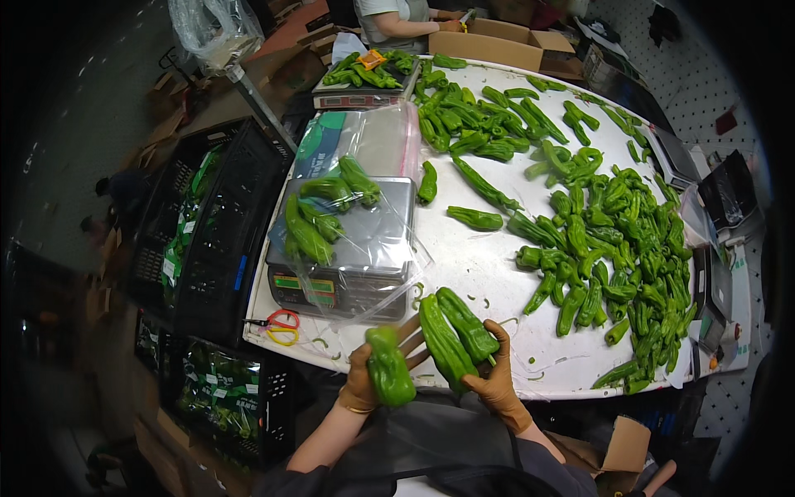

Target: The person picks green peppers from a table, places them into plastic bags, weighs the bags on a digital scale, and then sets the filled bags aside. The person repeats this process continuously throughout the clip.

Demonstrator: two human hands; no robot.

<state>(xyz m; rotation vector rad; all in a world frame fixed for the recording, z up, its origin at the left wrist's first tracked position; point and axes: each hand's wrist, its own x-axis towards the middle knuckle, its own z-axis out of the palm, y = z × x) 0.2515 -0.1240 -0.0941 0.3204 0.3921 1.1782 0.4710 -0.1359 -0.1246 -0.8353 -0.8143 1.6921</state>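
Observation:
My left hand (pixel 366 376), in a brown glove, holds a green pepper (pixel 390 366) at the table's near edge. Two long green peppers (pixel 446 338) rest in my right hand (pixel 499 382), gloved the same way. Beyond my hands stands a digital scale (pixel 379 248); a clear plastic bag and several green peppers (pixel 307 230) lie on its metal plate. Scissors (pixel 282 327) with red and yellow handles lie left of my hands, in front of the scale. A large heap of green peppers (pixel 621 248) covers the right part of the white table (pixel 459 267).
Black crates (pixel 211 217) with packed peppers stand to the left. A second scale (pixel 360 96) bears peppers at the far left corner. A person (pixel 397 25) works across the table beside a cardboard box (pixel 484 46). A metal pole (pixel 264 105) rises near the left edge.

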